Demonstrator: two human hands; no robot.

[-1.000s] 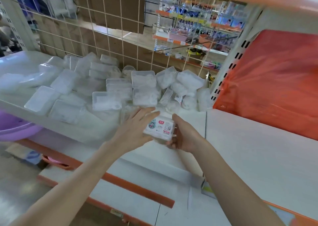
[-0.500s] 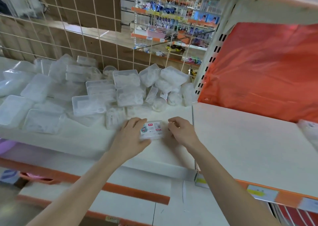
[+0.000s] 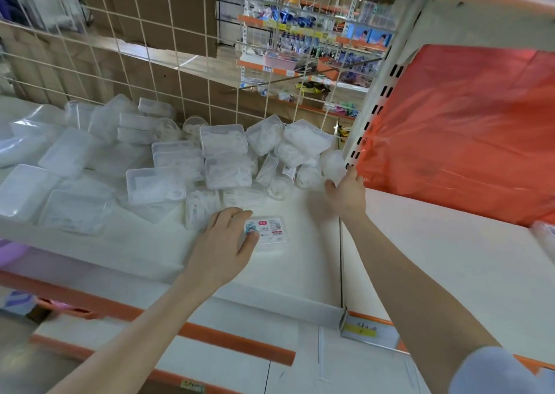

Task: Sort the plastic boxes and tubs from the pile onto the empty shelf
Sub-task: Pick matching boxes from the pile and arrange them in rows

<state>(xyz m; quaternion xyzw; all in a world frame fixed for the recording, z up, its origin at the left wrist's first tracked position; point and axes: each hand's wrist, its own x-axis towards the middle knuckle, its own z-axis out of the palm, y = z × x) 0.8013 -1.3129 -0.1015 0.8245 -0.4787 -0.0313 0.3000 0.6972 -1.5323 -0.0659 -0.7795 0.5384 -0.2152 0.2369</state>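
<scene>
- Small clear rectangular plastic box with printed label (image 3: pixel 270 233) is lying flat on the white shelf board (image 3: pixel 300 261) before the pile, its long axis running left-right.
- Its left end is being pinched by the left hand (image 3: pixel 220 243).
- The right hand (image 3: pixel 345 194) is being stretched to a round clear tub (image 3: pixel 332 164); its grip cannot be told.

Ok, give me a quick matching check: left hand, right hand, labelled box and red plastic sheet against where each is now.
1 left hand
2 right hand
3 labelled box
4 red plastic sheet

A at the pile's right end
B flat on the white shelf
C at the back of the right-hand shelf
D holding the labelled box

Pairs: 1-D, 2-A, 3-B, 4-C
</scene>
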